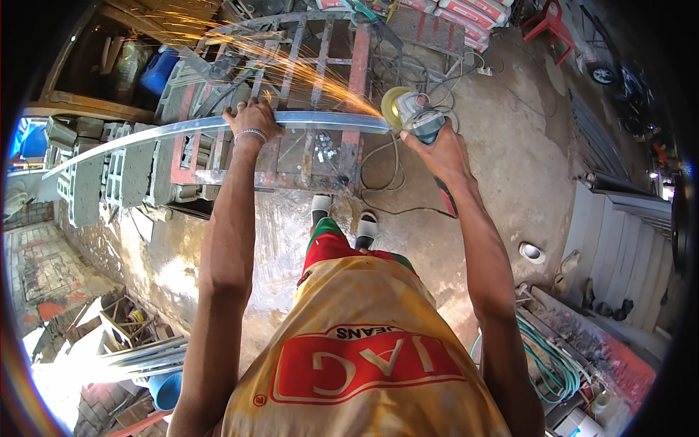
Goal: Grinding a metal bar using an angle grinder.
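A long silvery metal bar (320,121) lies across a rusty, red-painted metal frame (357,69). My left hand (253,120) grips the bar from above, a beaded bracelet on its wrist. My right hand (443,154) is wrapped round an angle grinder (429,122). The grinder's yellowish disc (395,108) meets the bar's right end, and orange sparks (320,76) stream from there toward the upper left. Part of the grinder's body is hidden under my right hand.
Grey hollow blocks (135,171) stand under the bar's left stretch. A cable (397,178) loops over the floor near the grinder. Another power tool (375,22) rests on the frame's far edge. A red plastic chair (551,30) is at the far right, a green hose (557,371) lower right.
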